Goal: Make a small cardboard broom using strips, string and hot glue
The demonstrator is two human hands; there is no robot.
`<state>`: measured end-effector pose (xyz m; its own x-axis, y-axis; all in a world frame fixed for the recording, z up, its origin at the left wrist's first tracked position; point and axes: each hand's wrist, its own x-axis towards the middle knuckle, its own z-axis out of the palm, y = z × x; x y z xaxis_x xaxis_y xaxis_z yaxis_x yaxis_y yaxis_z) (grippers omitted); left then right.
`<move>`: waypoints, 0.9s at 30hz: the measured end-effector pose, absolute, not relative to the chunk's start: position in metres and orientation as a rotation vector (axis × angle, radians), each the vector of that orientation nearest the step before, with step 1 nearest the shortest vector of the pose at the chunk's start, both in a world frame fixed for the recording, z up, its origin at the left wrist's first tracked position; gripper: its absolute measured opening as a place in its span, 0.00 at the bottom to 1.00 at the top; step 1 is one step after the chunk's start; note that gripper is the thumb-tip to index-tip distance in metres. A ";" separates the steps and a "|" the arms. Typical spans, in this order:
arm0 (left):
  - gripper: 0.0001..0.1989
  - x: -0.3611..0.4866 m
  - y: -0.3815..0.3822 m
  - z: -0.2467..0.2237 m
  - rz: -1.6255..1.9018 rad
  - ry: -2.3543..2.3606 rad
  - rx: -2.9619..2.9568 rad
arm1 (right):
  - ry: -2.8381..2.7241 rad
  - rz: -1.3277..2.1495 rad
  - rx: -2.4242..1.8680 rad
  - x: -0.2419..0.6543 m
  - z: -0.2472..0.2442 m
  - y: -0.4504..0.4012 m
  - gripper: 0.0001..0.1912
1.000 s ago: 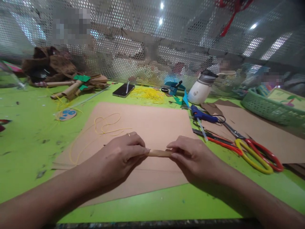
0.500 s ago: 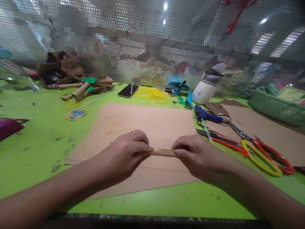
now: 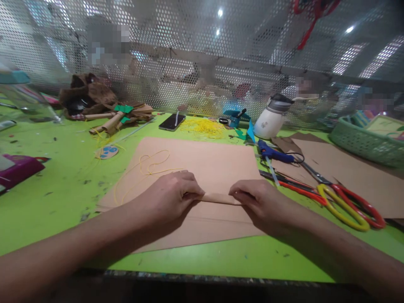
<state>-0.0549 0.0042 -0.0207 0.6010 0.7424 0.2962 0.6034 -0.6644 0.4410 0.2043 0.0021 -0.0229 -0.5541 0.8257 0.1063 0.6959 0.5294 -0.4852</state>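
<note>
Between my two hands a narrow rolled strip of brown paper lies across the sheets. My left hand is closed, thumb and fingers pinching the strip's left end. At the other end my right hand pinches it in the same way. Under both hands is a stack of brown paper sheets, their front edges slightly askew. A loose length of yellow string curls over the sheets beside my left hand. My fingers hide both ends of the strip.
Right of the sheets lie a blue glue gun, scissors with red and yellow handles and a green basket. A white bottle, yellow string pile and phone stand behind. Left is a purple object.
The view has shifted slightly, so objects on the left sit further right. Both hands keep hold of the paper strip, and the fingers have rolled it a little.
</note>
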 end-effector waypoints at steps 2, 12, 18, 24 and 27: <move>0.10 -0.056 0.004 -0.023 0.690 1.080 2.559 | -2.479 0.517 -1.241 0.206 -0.022 0.002 0.12; 0.11 -0.056 -0.001 -0.027 0.769 0.960 2.720 | -2.604 0.183 -0.931 0.173 -0.026 -0.009 0.11; 0.11 -0.055 0.001 -0.030 0.788 0.978 2.811 | -2.403 0.403 -0.994 0.164 -0.034 -0.001 0.10; 0.11 -0.055 0.003 -0.028 0.757 0.956 2.822 | -2.446 0.661 -0.996 0.169 -0.025 0.013 0.11; 0.11 -0.055 0.006 -0.025 0.765 0.925 2.820 | -2.465 0.646 -0.955 0.170 -0.024 0.017 0.11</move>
